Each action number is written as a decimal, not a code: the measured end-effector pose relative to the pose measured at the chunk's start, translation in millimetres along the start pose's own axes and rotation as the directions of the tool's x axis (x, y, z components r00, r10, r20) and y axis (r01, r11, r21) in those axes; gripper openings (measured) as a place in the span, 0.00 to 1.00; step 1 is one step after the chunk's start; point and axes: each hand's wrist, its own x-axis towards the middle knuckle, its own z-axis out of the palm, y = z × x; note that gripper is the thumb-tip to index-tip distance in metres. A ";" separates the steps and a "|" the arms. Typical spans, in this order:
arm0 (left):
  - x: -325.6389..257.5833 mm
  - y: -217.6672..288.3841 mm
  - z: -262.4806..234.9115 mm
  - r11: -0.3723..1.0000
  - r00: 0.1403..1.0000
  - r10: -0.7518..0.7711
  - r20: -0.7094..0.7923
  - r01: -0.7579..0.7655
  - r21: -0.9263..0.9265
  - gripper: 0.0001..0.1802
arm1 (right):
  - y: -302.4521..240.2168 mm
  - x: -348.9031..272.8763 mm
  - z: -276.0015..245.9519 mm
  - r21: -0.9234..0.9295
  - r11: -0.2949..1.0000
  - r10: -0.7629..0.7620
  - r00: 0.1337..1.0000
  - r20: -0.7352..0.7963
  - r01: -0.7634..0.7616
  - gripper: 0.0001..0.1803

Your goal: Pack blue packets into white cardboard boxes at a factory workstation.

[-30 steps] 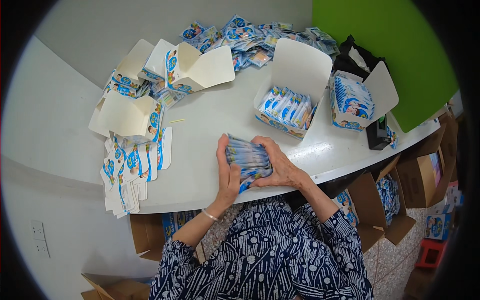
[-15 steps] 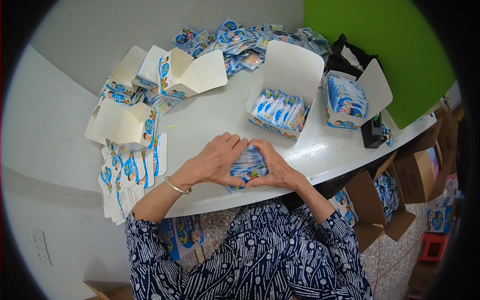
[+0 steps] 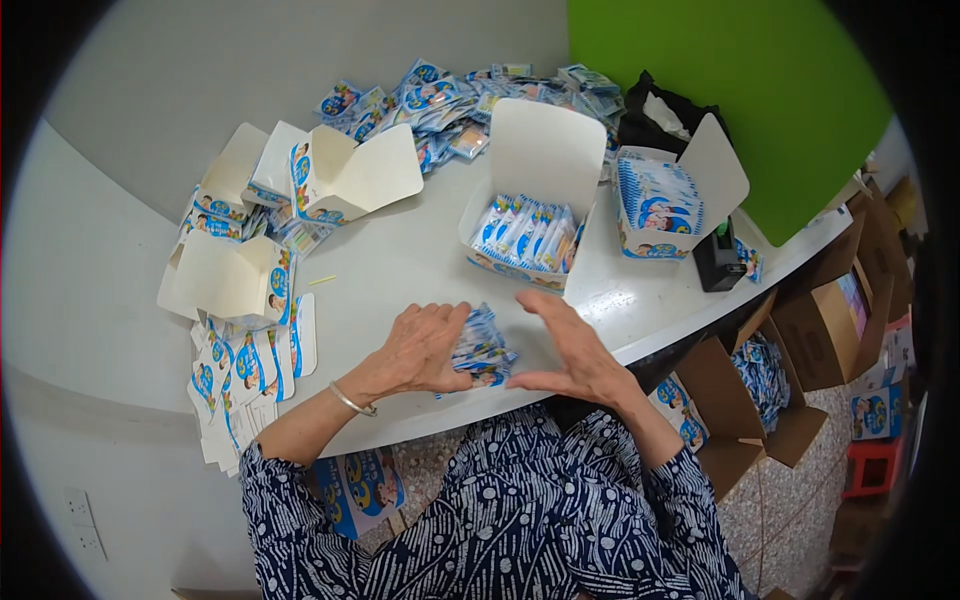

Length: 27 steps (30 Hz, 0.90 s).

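Observation:
A small stack of blue-and-white sachets (image 3: 481, 347) lies on the white table (image 3: 400, 265) near its front edge. My left hand (image 3: 418, 350) rests on the stack's left side, fingers curled over it. My right hand (image 3: 570, 350) is just right of the stack, fingers spread and apart from it, thumb pointing toward the sachets. Straight behind them stands an open white carton (image 3: 530, 190) with a row of sachets standing in it.
A second open carton (image 3: 665, 200) full of sachets stands to the right, beside a black tape dispenser (image 3: 718, 262). Empty folded cartons (image 3: 330, 175) and flat carton blanks (image 3: 250, 370) lie left. Loose sachets (image 3: 450, 95) are heaped at the back. Cardboard boxes (image 3: 760, 385) sit below the table's right edge.
The stack went from being held upright between both hands to lying on the table. My right hand has opened and drawn off to the right; my left stays on the stack.

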 end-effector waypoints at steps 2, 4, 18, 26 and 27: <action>-1.4 -1.3 -6.7 1.000 1.000 -0.025 -0.015 0.025 -0.018 0.47 | -3.0 -10.0 -20.9 0.198 0.972 0.156 0.975 -0.158 -0.123 0.35; -1.3 0.8 -23.0 0.926 0.934 -0.329 0.137 0.348 -0.148 0.44 | 5.3 -8.1 -36.2 0.154 0.982 0.172 0.872 -0.458 -0.113 0.24; 146.6 -4.2 -46.3 0.610 0.898 -0.425 -0.114 0.191 -0.769 0.47 | 72.1 36.6 -8.1 0.388 0.856 0.511 0.664 -0.546 -0.340 0.14; 164.9 20.1 -48.5 0.896 0.907 -0.421 0.018 0.419 -0.146 0.61 | 70.6 35.5 -11.5 0.385 0.873 0.477 0.684 -0.551 -0.299 0.11; 164.0 16.6 -44.0 0.902 0.917 -0.397 -0.034 0.383 -0.201 0.62 | 70.8 35.8 -11.7 0.360 0.882 0.466 0.684 -0.562 -0.306 0.11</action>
